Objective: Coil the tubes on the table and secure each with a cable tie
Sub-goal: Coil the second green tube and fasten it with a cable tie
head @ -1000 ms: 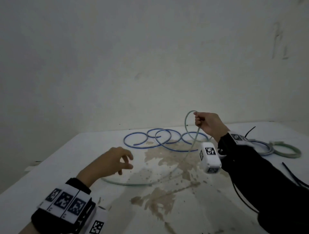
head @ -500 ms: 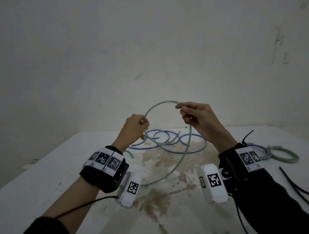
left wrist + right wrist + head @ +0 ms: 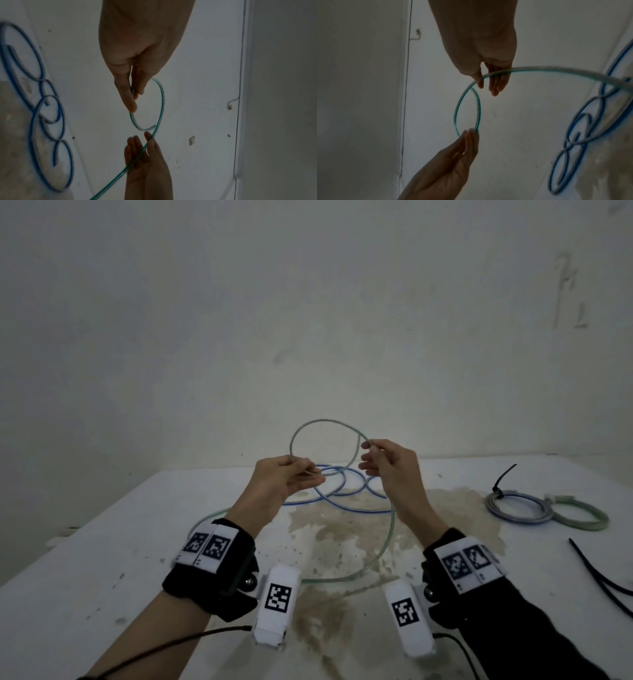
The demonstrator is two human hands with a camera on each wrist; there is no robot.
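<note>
A clear tube with a green stripe point(image 3: 322, 422) stands as one loop in the air between my hands. Its tail drops to the white table point(image 3: 102, 542) and curves back to the left. My left hand point(image 3: 301, 474) pinches the loop's lower left between thumb and fingers point(image 3: 133, 88). The tube's cut end point(image 3: 154, 125) hangs free just past that pinch. My right hand point(image 3: 368, 457) is at the loop's right side with straight, parted fingers point(image 3: 496, 86). The tube lies across them point(image 3: 488, 75) and no firm pinch shows. A blue-striped tube point(image 3: 346, 493) sprawls in loose rings behind.
At the right lie a grey-blue coil point(image 3: 517, 508) bound with a black cable tie point(image 3: 503, 477) and a green coil point(image 3: 582, 517). Loose black cable ties point(image 3: 596, 573) lie near the right edge. A brown stain point(image 3: 342, 525) marks the tabletop. A wall stands close behind.
My left hand rose from the table and took the tube. Both hands drew together and the loop closed into a smaller ring. The right hand's fingers loosened from their pinch.
</note>
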